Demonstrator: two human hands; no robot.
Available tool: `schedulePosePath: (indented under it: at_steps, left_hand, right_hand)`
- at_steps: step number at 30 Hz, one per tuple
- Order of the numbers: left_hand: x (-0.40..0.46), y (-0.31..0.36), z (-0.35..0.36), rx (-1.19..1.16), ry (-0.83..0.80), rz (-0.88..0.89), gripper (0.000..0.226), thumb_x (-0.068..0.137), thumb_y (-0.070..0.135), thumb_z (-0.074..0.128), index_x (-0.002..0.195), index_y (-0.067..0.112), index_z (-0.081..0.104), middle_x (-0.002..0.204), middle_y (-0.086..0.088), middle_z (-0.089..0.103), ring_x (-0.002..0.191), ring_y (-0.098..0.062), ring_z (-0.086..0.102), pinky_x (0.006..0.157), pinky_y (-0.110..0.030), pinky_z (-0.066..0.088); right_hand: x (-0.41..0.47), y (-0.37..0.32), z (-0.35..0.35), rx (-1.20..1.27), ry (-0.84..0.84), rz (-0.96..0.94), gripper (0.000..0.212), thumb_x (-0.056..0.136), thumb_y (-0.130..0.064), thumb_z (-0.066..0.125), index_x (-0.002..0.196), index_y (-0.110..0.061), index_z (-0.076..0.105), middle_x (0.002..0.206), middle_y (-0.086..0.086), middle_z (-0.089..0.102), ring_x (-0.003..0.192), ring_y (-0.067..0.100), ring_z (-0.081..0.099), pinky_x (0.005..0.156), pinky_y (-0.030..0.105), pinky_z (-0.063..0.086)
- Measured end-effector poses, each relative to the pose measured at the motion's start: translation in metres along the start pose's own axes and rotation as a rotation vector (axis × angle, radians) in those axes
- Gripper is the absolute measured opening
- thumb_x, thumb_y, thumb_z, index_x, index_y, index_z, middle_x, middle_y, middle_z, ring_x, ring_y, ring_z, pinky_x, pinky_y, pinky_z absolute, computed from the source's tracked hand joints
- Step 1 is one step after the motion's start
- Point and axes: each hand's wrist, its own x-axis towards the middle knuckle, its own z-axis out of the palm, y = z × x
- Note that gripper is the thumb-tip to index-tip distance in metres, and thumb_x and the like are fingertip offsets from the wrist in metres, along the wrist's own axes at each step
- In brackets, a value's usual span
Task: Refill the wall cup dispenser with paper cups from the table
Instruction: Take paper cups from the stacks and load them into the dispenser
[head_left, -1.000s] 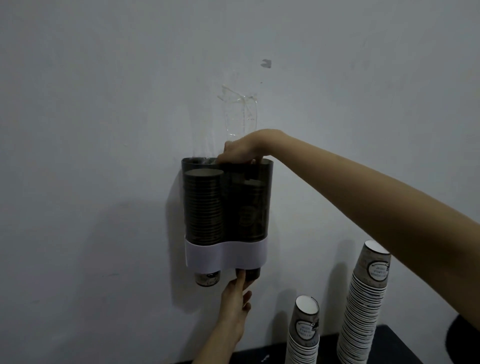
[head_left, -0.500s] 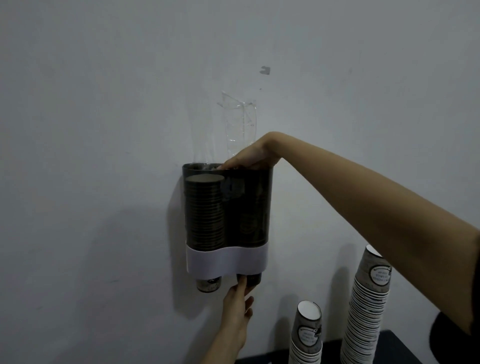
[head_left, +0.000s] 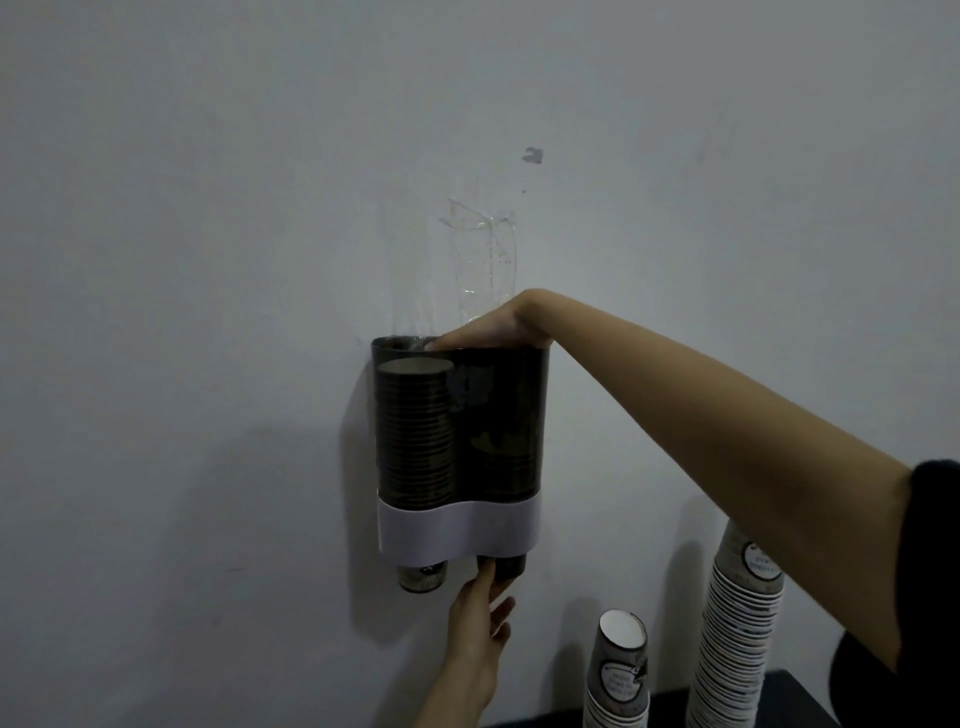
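The wall cup dispenser has two dark tinted tubes and a white band at the bottom. A stack of paper cups fills its left tube almost to the rim. My right hand reaches into the top of the right tube, where its fingers show only dimly through the tint above a lower stack. A cup bottom pokes out under the right tube. My left hand is below it, one finger raised against that cup and the other fingers apart. Another cup bottom hangs under the left tube.
A short stack of paper cups and a tall stack stand upside down on a dark table at the lower right, under my right forearm. Clear tape is stuck to the grey wall above the dispenser.
My right hand has sunk lower into the right tube, from knuckles above the rim to palm level with it. My left hand stays at the cup under that tube.
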Motion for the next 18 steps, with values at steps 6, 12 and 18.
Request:
schedulePosePath:
  at_steps: [6,12,18]
  left_hand:
    - [-0.006,-0.002,0.003,-0.162,0.063,-0.036,0.02,0.09,0.011,0.049,0.107,0.004,0.056,0.113,-0.011,0.051,0.099,-0.023,0.047,0.079,-0.032,0.038]
    - [-0.005,-0.006,0.003,-0.093,0.213,-0.011,0.015,0.088,0.003,0.045,0.102,0.004,0.048,0.099,-0.009,0.044,0.1,-0.026,0.039,0.085,-0.034,0.035]
    - [-0.003,-0.019,0.001,0.188,0.106,-0.089,0.014,0.09,0.01,0.046,0.101,0.002,0.047,0.106,-0.013,0.045,0.096,-0.028,0.043,0.081,-0.034,0.037]
  right_hand:
    - [-0.007,0.008,-0.011,0.113,0.047,-0.056,0.07,0.089,-0.065,0.022,0.097,-0.008,0.062,0.084,0.006,0.06,0.071,0.017,0.058,0.062,0.023,0.048]
    - [-0.017,0.015,-0.024,0.231,0.11,-0.126,0.058,0.092,-0.054,0.026,0.079,-0.01,0.061,0.073,0.003,0.054,0.061,0.015,0.045,0.058,0.021,0.036]
    - [-0.038,0.023,-0.008,0.394,0.486,-0.328,0.049,0.094,-0.048,0.032,0.076,-0.013,0.062,0.076,0.001,0.063,0.068,0.016,0.055,0.065,0.026,0.043]
